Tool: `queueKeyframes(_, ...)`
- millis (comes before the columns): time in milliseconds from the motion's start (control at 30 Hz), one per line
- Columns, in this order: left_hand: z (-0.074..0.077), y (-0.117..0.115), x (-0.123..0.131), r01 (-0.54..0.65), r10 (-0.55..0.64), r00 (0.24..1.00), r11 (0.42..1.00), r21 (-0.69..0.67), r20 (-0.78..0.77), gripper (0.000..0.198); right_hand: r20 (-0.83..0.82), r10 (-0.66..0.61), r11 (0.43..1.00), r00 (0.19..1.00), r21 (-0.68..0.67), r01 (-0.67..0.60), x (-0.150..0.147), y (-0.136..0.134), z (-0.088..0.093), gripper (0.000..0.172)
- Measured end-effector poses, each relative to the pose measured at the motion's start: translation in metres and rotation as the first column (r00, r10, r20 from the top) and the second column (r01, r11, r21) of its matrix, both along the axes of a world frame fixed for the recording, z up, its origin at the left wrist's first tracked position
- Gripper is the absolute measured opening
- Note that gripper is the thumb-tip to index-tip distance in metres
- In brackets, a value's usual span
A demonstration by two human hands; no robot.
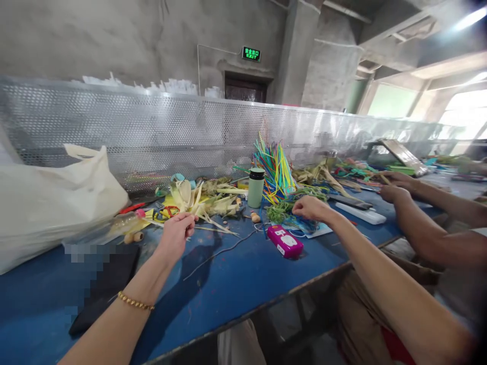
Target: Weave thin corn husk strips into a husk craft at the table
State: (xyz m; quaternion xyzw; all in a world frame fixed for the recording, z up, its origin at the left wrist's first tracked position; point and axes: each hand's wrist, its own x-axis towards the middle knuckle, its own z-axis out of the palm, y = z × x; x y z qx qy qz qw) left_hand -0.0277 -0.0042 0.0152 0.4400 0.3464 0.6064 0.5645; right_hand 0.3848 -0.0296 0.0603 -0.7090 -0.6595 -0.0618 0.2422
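Note:
My left hand (179, 229) is closed in front of a pale corn husk bundle (186, 195), with light husk strips showing at its fingers. My right hand (311, 208) reaches across the table, its fingertips pinched at a tangle of green strands (280, 211). Whatever those fingertips hold is too small to tell. Blue cord (304, 224) lies just under the right hand. Nearer to me is a purple packet (284, 242). Between the hands, a green tumbler (256, 188) stands upright beside a small wooden piece (254, 217).
Colourful strips (277, 170) stand in a bunch behind the tumbler. A white bag (57, 203) fills the far left, near a dark flat object (108, 284). A perforated metal screen (171, 126) runs along the back. On the right, a co-worker's hands (395, 185) are busy beside a white case (360, 213).

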Motion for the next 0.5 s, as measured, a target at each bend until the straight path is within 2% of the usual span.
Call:
queueKeyframes(33, 0.001, 0.000, -0.001, 0.005, -0.005, 1.000, 1.000, -0.001, 0.003, 0.018, 0.019, 0.042, 0.994, 0.999, -0.101, -0.040, 0.003, 0.001, -0.008, 0.004)
queueKeyframes(100, 0.001, -0.001, -0.002, 0.011, -0.011, 1.000, 1.000, -0.001, 0.005, 0.018, 0.052, 0.054, 0.987, 0.997, -0.151, -0.046, 0.002, 0.004, -0.017, 0.008)
queueKeyframes(167, 0.002, -0.001, -0.003, 0.017, -0.017, 1.000, 1.000, 0.000, 0.010, 0.018, 0.066, 0.024, 0.994, 0.998, -0.108, -0.017, -0.002, 0.009, -0.016, 0.012)
queueKeyframes(233, 0.002, -0.001, -0.003, 0.029, -0.029, 0.999, 1.000, 0.006, 0.015, 0.018, 0.057, 0.014, 0.999, 0.998, -0.048, -0.011, -0.005, 0.013, -0.005, 0.014)
queueKeyframes(300, 0.002, -0.001, -0.003, 0.035, -0.035, 0.999, 0.999, 0.009, 0.021, 0.018, 0.016, 0.058, 0.998, 0.998, -0.014, -0.058, -0.007, 0.015, 0.011, 0.015)
queueKeyframes(400, 0.002, 0.000, -0.003, 0.034, -0.034, 0.999, 0.999, 0.003, 0.033, 0.018, -0.168, 0.181, 0.981, 0.969, -0.035, -0.190, -0.017, 0.018, 0.030, 0.018)
queueKeyframes(500, 0.000, 0.002, -0.004, 0.045, -0.044, 0.998, 0.999, -0.009, 0.039, 0.018, -0.312, 0.231, 0.966, 0.922, -0.039, -0.255, -0.035, 0.018, 0.040, 0.016)
